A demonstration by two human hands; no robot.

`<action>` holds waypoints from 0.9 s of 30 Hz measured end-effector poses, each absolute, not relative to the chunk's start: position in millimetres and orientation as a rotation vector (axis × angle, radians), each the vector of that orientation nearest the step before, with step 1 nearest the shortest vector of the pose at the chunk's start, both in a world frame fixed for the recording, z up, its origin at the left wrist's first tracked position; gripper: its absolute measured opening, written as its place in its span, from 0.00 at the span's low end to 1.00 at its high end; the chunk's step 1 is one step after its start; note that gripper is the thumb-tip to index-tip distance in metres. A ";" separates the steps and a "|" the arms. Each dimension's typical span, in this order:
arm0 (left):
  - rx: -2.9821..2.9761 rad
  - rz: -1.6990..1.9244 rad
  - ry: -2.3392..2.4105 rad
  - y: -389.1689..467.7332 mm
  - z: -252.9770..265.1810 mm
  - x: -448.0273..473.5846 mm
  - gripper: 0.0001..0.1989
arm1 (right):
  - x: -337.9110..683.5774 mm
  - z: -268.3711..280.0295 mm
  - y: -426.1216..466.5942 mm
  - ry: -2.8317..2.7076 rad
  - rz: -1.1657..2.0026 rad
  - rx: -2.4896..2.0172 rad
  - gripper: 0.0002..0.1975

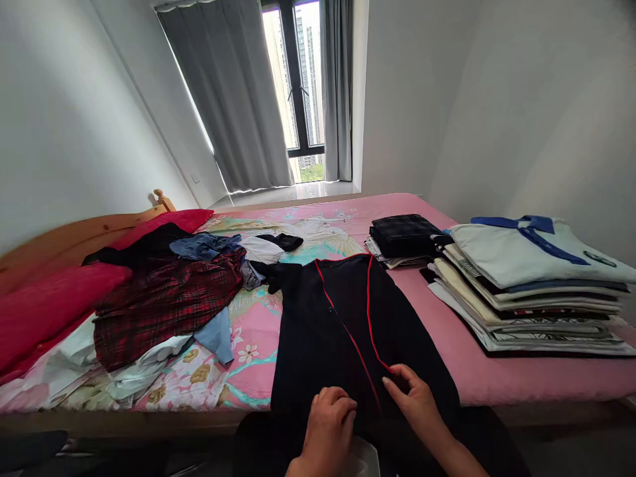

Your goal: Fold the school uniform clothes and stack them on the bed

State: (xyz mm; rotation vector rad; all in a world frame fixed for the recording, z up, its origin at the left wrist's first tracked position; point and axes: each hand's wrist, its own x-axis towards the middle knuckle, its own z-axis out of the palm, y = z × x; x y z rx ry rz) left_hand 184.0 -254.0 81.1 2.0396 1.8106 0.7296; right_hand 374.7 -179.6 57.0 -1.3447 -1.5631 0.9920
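Observation:
A black button-front top [303, 331] with red piping along its front edges lies spread over the bed's near edge, its collar end facing away from me. The front is partly parted, so the two red edges stand apart. With thumb and index finger, my right hand [417, 404] pinches the right-hand red edge. My left hand [328, 427] rests over the lower part of the top, its fingers curled in. What those fingers hold, if anything, is hidden. Below it, a small pale, translucent object [365, 460] shows partly at the bottom edge.
Loose clothes, including a red plaid garment [169, 305], lie heaped at left beside red pillows [59, 311]. At right stand a tall stack of folded clothes [536, 291] and a smaller dark stack [407, 235]. The pink bed [497, 377] ends close to me.

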 end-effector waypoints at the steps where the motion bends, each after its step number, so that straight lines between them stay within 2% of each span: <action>1: 2.083 0.745 1.798 -251.1 79.8 190.4 0.12 | 371.2 57.8 -181.9 -1.601 0.966 -1.323 0.11; 7: 2.200 0.846 2.007 -237.1 40.4 228.7 0.07 | 367.0 52.6 -195.3 -1.977 0.768 -1.307 0.02; 11: 2.140 0.903 2.064 -236.7 29.6 235.3 0.10 | 373.0 53.0 -196.8 -2.141 0.694 -1.301 0.03; 18: 1.655 0.964 1.774 -242.5 57.0 226.9 0.10 | 370.5 68.7 -211.0 -2.320 0.638 -1.251 0.07; 27: 1.423 1.069 1.682 -249.6 43.9 227.2 0.09 | 365.6 51.8 -220.0 -2.268 0.684 -1.385 0.11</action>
